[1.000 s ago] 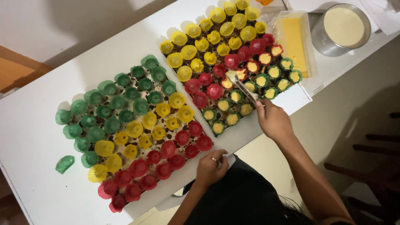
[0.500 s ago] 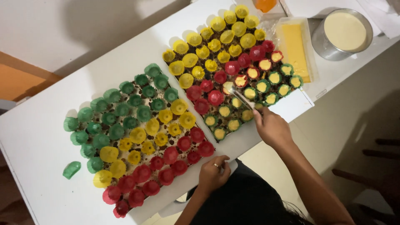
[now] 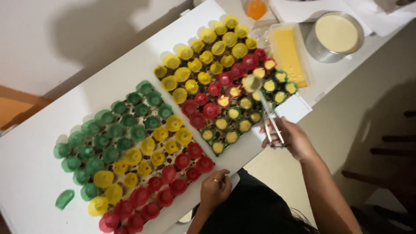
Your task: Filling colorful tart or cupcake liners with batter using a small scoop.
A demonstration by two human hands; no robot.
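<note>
Head view, only one. Right hand (image 3: 291,138), right of centre, is closed around the wire handles of a scoop (image 3: 252,83), whose batter-filled bowl hangs over the red and green cups of the right tray (image 3: 225,82) in the upper middle of the frame. Half a second ago the scoop sat lower and further left, at the row nearest the hand; it has since lifted and moved up-frame, so filling seems to be moving along that row. Many green and red cups there already show pale batter; the yellow ones look empty. Left hand (image 3: 215,189), bottom centre, fingers curled, rests on the table edge (image 3: 34,182) beside the left tray (image 3: 130,151), whose cups are unfilled. Metal bowl of batter (image 3: 336,34) stands upper right, beside a yellow tub (image 3: 288,54).
</note>
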